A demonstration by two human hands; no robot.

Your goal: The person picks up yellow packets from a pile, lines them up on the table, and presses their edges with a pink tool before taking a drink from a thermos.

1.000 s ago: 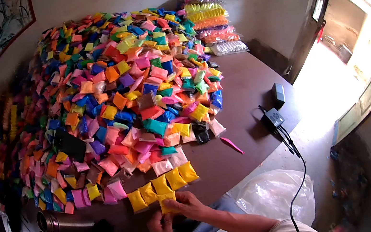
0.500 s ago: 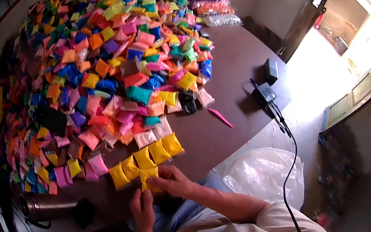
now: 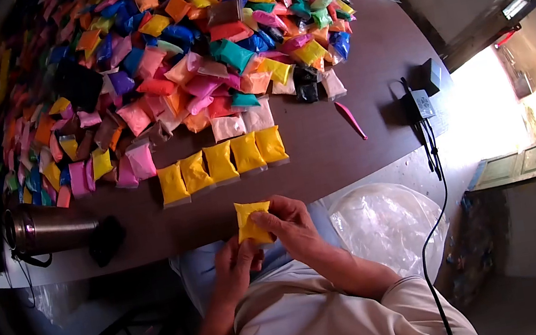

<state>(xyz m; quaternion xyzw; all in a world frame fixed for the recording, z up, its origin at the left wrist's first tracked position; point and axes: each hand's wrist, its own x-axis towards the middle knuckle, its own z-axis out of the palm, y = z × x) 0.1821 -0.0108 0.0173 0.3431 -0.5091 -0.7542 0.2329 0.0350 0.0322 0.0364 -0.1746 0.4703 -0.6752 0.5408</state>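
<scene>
1. Two bare hands met at a yellow packet (image 3: 248, 217), which hung in front of the table's near edge, above the lap.
2. The right hand (image 3: 293, 226) pinched the packet, thumb pressed on its face, and covered part of its right side.
3. The left hand (image 3: 234, 260) touched its lower edge; whether those fingers pinched it I could not tell, since they were partly hidden.
4. Five more yellow packets (image 3: 220, 164) lay in a row on the table (image 3: 379, 73), between the hands and a big multicoloured heap of packets (image 3: 199, 84).
5. To the row's right lay a pink tool (image 3: 352, 120), then an adapter (image 3: 421, 104) beside a dark box (image 3: 427, 77).
6. A black cable (image 3: 424, 248) ran down past a clear plastic bag (image 3: 389, 225).
7. Leftward, a metal flask (image 3: 53, 228) lay on its side.
</scene>
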